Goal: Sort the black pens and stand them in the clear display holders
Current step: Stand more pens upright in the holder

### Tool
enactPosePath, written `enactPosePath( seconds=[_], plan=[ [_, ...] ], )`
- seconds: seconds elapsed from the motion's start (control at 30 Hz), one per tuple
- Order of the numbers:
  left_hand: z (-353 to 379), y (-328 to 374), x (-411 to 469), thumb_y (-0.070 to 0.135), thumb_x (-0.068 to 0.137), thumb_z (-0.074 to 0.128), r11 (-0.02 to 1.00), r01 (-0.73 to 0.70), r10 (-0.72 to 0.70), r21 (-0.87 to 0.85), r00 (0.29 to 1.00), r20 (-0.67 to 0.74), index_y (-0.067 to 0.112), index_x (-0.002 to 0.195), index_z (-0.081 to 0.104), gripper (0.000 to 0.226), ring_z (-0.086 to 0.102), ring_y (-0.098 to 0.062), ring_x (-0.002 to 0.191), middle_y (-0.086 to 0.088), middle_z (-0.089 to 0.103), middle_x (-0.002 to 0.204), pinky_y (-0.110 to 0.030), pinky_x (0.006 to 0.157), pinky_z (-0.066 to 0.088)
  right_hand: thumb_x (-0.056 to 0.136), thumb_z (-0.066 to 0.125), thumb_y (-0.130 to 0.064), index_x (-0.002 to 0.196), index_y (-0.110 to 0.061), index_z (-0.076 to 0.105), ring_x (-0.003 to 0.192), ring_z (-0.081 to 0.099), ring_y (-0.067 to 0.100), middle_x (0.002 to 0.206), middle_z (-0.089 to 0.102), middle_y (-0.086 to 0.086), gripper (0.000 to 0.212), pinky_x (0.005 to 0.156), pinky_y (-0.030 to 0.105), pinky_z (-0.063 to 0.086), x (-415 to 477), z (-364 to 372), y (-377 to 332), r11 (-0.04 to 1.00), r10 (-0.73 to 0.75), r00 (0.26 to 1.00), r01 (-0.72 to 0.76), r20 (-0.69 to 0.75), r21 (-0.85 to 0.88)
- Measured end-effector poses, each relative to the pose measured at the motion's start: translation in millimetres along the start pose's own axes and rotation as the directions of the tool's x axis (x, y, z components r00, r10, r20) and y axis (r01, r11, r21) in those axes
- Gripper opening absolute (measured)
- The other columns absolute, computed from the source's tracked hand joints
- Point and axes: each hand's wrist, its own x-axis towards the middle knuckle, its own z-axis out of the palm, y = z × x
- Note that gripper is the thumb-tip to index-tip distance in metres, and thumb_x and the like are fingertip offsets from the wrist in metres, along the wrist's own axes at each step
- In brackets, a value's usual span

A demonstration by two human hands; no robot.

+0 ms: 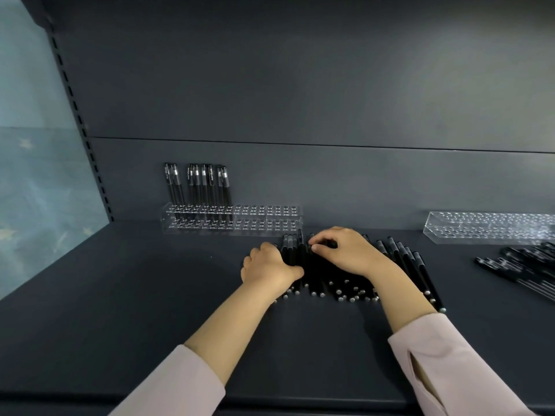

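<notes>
Black pens (312, 265) under both hands (268, 265) (345, 253)

A clear acrylic holder (264, 220) stands behind-left of the loose pile of black plastic pens (318, 273) on the grey metal shelf (120, 295), a second clear holder (486, 226) and pen heap (522, 265) right of that pile.

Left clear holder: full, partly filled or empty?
Partly filled. Left clear holder has upright pens only at its left end; the holes to their right show none.
</notes>
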Motion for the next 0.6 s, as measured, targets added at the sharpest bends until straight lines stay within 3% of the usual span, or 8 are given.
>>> enactPosePath(
  seconds=[0.17, 0.27, 0.37, 0.47, 0.53, 0.6],
  plan=[
    [-10.3, 0.5, 3.4, 0.022, 0.080, 0.075, 0.983, 0.066, -0.057, -0.171, 0.997, 0.059, 0.011, 0.129, 0.046, 0.058, 0.057, -0.026, 0.112, -0.006, 0.059, 0.117, -0.037, 0.089, 0.053, 0.092, 0.059, -0.035, 0.110, -0.031, 0.068, 0.113, 0.053, 0.015, 0.113, 0.065, -0.009, 0.021, 0.103, 0.034, 0.040, 0.6, 0.6, -1.3, 1.000, -0.020, 1.000, 0.021, -0.020, 0.015],
    [-13.8, 1.3, 3.8, 0.017, 0.084, 0.072, 0.985, 0.053, -0.041, -0.163, 0.996, 0.078, 0.013, 0.098, 0.047, 0.028, 0.061, -0.022, 0.096, -0.001, 0.055, 0.087, -0.034, 0.081, 0.053, 0.094, 0.055, -0.037, 0.123, -0.037, 0.062, 0.112, 0.053, 0.018, 0.114, 0.063, -0.005, 0.029, 0.104, 0.034, 0.037, -0.5, 1.3, -2.6, 0.999, -0.039, 0.999, 0.039, -0.020, 0.015],
    [-18.6, 2.0, 4.0, 0.016, 0.086, 0.071, 0.989, 0.030, -0.015, -0.146, 0.995, 0.100, 0.020, 0.074, 0.036, 0.037, 0.053, -0.012, 0.074, 0.004, 0.045, 0.076, -0.028, 0.074, 0.045, 0.095, 0.047, -0.047, 0.128, -0.055, 0.050, 0.125, 0.039, 0.024, 0.130, 0.052, -0.006, 0.034, 0.112, 0.045, 0.026, -2.0, 2.9, -3.7, 0.997, -0.011, 0.999, 0.015, 0.046, -0.076],
    [-20.4, 2.3, 4.7, 0.018, 0.084, 0.073, 0.996, 0.004, 0.005, -0.093, 0.995, 0.101, 0.019, 0.077, 0.042, 0.031, 0.055, -0.013, 0.072, 0.002, 0.053, 0.079, -0.027, 0.067, 0.045, 0.097, 0.044, -0.049, 0.128, -0.057, 0.048, 0.132, 0.028, 0.023, 0.142, 0.040, -0.010, 0.032, 0.114, 0.046, 0.019, -6.8, 2.2, -10.0, 0.983, 0.010, 0.994, 0.010, 0.109, -0.181],
    [-19.9, 3.3, 2.8, 0.017, 0.082, 0.071, 0.999, -0.021, 0.025, -0.046, 0.996, 0.081, 0.015, 0.088, 0.053, 0.020, 0.059, -0.017, 0.073, -0.001, 0.058, 0.082, -0.025, 0.056, 0.045, 0.095, 0.046, -0.051, 0.127, -0.055, 0.050, 0.131, 0.027, 0.022, 0.143, 0.037, -0.011, 0.033, 0.114, 0.045, 0.019, -9.1, 1.7, -13.9, 0.978, 0.010, 0.993, 0.014, 0.114, -0.209],
    [-17.8, 4.5, 1.2, 0.015, 0.082, 0.071, 0.998, -0.043, 0.046, -0.046, 0.997, 0.068, 0.010, 0.104, 0.055, 0.028, 0.060, -0.018, 0.070, -0.005, 0.062, 0.091, -0.025, 0.049, 0.041, 0.092, 0.050, -0.053, 0.124, -0.053, 0.053, 0.131, 0.028, 0.022, 0.142, 0.039, -0.013, 0.032, 0.114, 0.045, 0.020, -10.1, 1.6, -14.5, 0.983, 0.011, 0.995, 0.008, 0.098, -0.186]
  ],
)
